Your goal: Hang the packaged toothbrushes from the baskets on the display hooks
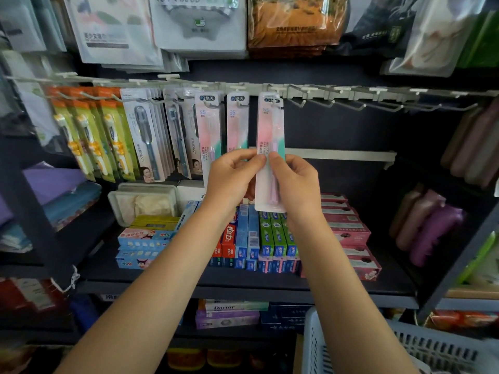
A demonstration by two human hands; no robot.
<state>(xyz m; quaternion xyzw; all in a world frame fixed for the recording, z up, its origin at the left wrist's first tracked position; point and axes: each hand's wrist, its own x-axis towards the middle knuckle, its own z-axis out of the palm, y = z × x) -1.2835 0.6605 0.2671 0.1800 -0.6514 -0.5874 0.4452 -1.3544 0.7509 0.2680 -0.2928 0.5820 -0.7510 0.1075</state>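
Note:
Both hands hold one pink-and-teal toothbrush pack (270,130) upright at the hook rail. My left hand (232,176) pinches its left edge and my right hand (297,182) grips its right side. The pack's top hole sits at a display hook (275,102); whether it is fully on the hook I cannot tell. Two matching packs (237,122) hang on the hooks just left of it. Several bare hooks (324,103) stretch to the right along the rail. A grey-blue slatted basket (391,346) shows at the bottom right, its contents hidden.
Orange-green and grey toothbrush packs (145,133) crowd the left hooks. Toothpaste boxes (272,238) fill the shelf (243,282) under my hands. Bagged goods (199,22) hang overhead. Purple and pink bottles (432,225) lie at the right.

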